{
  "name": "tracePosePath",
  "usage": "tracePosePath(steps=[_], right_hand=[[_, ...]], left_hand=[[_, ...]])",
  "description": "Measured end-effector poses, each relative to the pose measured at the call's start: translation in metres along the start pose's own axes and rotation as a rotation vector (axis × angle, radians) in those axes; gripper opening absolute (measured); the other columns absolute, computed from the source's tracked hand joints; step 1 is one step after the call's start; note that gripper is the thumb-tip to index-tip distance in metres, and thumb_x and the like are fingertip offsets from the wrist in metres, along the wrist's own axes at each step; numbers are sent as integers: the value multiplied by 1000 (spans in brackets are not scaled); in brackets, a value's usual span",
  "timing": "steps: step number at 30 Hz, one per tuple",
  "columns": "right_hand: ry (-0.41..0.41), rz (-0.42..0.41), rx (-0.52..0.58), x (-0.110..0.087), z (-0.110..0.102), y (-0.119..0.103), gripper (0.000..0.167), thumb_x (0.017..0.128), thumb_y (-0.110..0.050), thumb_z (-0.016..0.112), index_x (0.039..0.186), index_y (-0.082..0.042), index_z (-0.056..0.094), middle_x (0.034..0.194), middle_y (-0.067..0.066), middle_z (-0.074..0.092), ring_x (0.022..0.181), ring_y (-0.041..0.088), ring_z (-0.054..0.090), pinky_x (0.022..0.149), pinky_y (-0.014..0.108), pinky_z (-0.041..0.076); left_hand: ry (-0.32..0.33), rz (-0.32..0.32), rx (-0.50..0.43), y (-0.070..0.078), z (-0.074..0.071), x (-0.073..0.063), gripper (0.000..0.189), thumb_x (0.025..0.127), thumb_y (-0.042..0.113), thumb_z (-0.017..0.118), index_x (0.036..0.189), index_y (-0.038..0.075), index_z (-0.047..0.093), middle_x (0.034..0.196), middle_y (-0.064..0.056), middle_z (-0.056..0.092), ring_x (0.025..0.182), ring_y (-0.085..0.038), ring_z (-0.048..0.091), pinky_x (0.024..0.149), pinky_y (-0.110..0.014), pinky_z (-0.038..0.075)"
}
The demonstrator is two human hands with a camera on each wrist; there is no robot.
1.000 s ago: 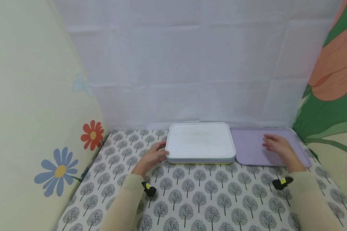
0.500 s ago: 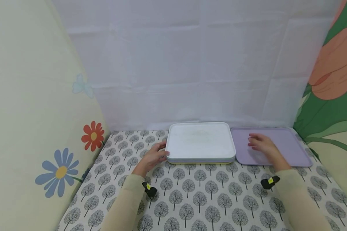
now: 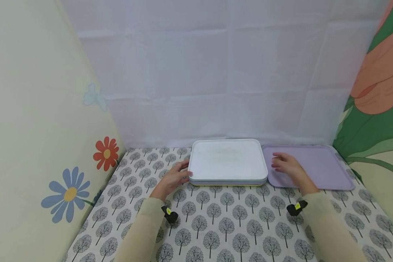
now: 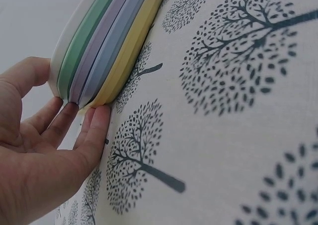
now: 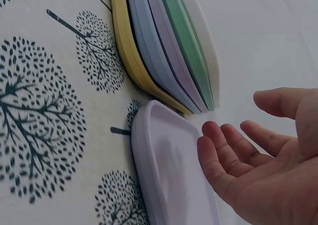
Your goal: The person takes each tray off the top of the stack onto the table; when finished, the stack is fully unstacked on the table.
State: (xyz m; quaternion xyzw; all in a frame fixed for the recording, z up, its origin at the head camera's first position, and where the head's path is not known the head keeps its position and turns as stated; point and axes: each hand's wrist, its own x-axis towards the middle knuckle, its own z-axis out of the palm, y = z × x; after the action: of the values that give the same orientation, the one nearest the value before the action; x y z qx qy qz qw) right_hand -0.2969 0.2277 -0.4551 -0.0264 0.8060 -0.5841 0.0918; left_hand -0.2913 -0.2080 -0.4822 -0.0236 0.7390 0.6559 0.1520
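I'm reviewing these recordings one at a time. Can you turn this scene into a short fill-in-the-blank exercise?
1. The stack of rectangular, round-cornered trays is topped by a ____ tray.
2. Directly beneath it is a ____ one.
3. The stack's bottom tray, nearest the white cloth printed with dark trees, is ____.
4. Touching the stack's side is the person's ____ hand.

Missing words: white; green; yellow; left.
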Motion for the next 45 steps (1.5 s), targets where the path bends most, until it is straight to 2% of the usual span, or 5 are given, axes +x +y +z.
tracePosePath(steps=[9,23,29,39,45], right_hand=[[1,23,1,4,15,3,54,95,-12,46,141,7,25,130,32,42,115,42,49,96,45,45],[17,59,-26,7,31,5,56,95,-18,50,142,4,28,132,29,43,115,39,50,97,44,44],[40,66,-85,7,35,5,56,93,-17,52,140,4,31,131,28,44,114,38,50,97,44,44],[47,134,-165,11,36,8,62,89,-22,57,143,-5,31,135,21,43,125,38,39,107,53,26],[55,158,-189,14,36,9,61,90,-24,55,144,-8,30,137,19,42,126,37,39,107,54,25]], left_hand=[[11,-4,-7,-2,1,0,70,83,12,68,142,17,32,146,-3,32,125,-25,45,101,-39,42],[-1,-11,-10,-2,1,-1,72,83,13,68,144,16,30,146,-3,32,125,-24,44,100,-39,42],[-1,-17,-14,-3,0,0,71,83,12,68,143,16,31,146,-3,32,125,-25,44,101,-39,42],[17,-17,-11,-1,1,1,70,82,13,68,142,17,32,145,-1,33,124,-23,45,98,-37,45],[14,-10,-9,2,1,1,70,83,11,66,143,17,30,146,-3,31,124,-25,45,99,-38,44]])
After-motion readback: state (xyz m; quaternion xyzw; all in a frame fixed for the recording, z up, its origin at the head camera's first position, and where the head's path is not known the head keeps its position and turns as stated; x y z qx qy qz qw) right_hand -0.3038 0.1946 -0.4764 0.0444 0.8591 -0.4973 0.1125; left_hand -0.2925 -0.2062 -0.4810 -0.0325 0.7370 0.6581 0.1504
